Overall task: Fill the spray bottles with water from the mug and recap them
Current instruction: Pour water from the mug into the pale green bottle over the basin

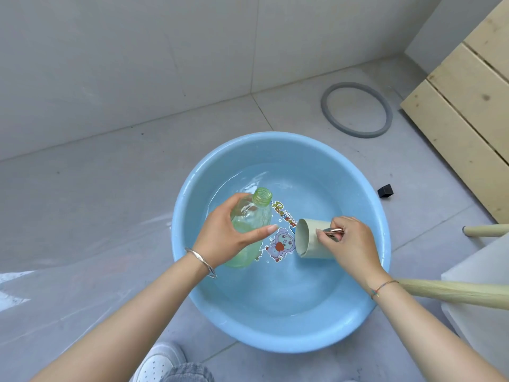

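Spray bottle: uncapped, translucent green, partly filled, threaded neck.

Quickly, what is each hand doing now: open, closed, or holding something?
Left hand: grips the green bottle, which has no cap.
Right hand: holds the mug by its handle, mug tipped sideways.

Over the blue basin, left hand holds uncapped bottle, right hand tilts mug.
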The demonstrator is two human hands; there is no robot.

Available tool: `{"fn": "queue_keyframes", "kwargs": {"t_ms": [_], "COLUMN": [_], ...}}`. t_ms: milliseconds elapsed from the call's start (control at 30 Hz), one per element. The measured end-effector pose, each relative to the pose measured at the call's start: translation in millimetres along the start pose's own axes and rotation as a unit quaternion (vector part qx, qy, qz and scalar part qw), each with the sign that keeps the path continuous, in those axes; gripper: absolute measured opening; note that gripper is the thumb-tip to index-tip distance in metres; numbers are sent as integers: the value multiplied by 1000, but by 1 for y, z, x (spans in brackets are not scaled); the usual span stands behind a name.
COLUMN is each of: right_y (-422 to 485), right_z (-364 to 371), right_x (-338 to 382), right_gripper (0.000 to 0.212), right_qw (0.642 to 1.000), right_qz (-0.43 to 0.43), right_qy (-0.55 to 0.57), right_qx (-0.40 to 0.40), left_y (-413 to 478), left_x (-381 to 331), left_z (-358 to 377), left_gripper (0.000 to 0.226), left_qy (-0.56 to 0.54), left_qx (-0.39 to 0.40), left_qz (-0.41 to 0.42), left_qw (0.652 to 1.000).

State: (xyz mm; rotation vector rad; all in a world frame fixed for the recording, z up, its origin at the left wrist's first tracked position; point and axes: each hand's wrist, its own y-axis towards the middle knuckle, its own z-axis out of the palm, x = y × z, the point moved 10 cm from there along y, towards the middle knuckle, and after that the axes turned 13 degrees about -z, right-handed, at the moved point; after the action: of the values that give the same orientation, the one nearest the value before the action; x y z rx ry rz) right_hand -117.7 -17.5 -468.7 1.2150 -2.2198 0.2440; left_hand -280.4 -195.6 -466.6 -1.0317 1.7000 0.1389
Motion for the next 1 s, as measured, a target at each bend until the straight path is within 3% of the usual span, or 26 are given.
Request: {"fn": "queue_keyframes", "kwargs": {"t_ms": [233, 500, 633, 800, 1000], "right_y": [-11, -17, -10, -8, -8], "right_z": [-25, -59, -83, -102, -113], "right_x": [-25, -16, 12, 43, 63], "right_gripper": [51, 56, 37, 51, 48], "right_qw": [984, 919, 908, 917, 940], "right_qz": [99, 137, 106, 63, 28], "right_qy": [129, 324, 348, 336, 269], "right_qx": [-77, -179, -208, -206, -210], "left_y": [0, -4, -5, -5, -7], "left_x": [1, -4, -6, -6, -6], "left_z": [2, 4, 8, 14, 18], "left_gripper": [66, 57, 61, 68, 62], "left_qy": [-3, 19, 46, 69, 81], "left_qx": [6, 11, 16, 28, 31], "left_qz": [5, 8, 12, 17, 23], "left_qw": [1000, 1000, 999, 997, 996]}}
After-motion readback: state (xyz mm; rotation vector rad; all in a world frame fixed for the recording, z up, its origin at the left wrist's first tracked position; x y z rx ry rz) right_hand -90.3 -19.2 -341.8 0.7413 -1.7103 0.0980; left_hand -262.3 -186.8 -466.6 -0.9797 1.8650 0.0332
